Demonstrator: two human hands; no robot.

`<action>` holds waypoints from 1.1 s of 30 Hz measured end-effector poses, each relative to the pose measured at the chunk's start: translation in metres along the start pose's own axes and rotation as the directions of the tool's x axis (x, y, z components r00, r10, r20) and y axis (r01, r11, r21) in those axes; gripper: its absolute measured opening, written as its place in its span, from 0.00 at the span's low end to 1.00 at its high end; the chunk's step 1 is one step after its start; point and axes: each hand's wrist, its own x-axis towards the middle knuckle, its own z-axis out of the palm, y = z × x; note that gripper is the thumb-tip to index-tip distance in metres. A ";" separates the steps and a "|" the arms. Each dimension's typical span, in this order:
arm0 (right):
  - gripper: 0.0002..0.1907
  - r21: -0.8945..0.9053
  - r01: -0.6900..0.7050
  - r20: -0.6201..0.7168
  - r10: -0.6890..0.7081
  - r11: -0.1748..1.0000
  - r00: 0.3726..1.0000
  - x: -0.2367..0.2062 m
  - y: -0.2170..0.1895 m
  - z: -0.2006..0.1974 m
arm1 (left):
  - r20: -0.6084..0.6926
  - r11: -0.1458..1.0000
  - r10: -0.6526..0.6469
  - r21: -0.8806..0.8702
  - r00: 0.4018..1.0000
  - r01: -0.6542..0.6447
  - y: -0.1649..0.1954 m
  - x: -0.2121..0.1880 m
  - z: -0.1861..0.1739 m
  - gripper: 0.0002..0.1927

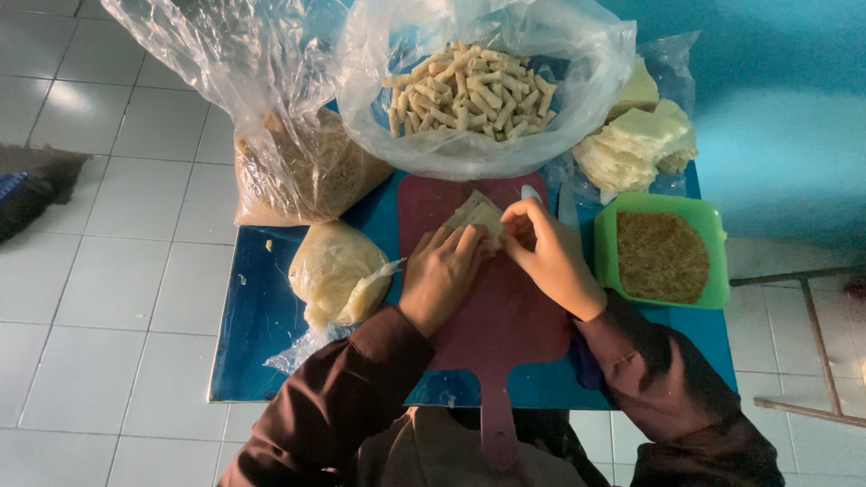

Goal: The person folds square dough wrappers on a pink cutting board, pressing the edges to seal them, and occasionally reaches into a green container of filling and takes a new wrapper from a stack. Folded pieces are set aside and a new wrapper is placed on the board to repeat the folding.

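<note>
Both dark sleeves (361, 397) lead up to the left hand (442, 275) and right hand (546, 257), fingers curled, pinching a pale wrapper (478, 216) lying just beyond their fingertips, between them, on the red board (501, 325).

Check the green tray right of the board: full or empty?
Full: the green tray holds a layer of brown crumbs covering its floor almost up to the rim.

Floor (108, 271): pale square tiles with grey grout, dull daylight glare at upper left. Wall (776, 108): painted teal, upper right. Low blue table (257, 316) stands on the tiles. Metal frame bars (816, 334) lie at right. Dark object (36, 185) at left edge, unidentifiable.
</note>
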 end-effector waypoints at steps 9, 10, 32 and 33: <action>0.11 -0.003 0.027 0.058 -0.027 1.000 0.998 0.000 0.003 0.006 | 0.047 1.000 -0.007 0.004 0.999 0.007 -0.003 0.002 -0.005 0.14; 0.11 -0.009 0.044 0.060 -0.044 0.999 0.997 0.000 0.004 0.005 | 0.047 1.000 -0.019 0.005 0.999 0.019 -0.002 0.002 -0.005 0.14; 0.13 -0.285 0.454 0.140 -0.432 0.844 0.891 0.003 0.006 0.001 | 0.120 0.975 0.221 -0.006 0.968 -0.222 -0.022 0.006 -0.020 0.09; 0.12 -0.282 0.455 0.143 -0.432 0.845 0.890 0.003 0.005 0.000 | 0.105 0.973 0.227 0.006 0.968 -0.229 -0.023 0.006 -0.018 0.08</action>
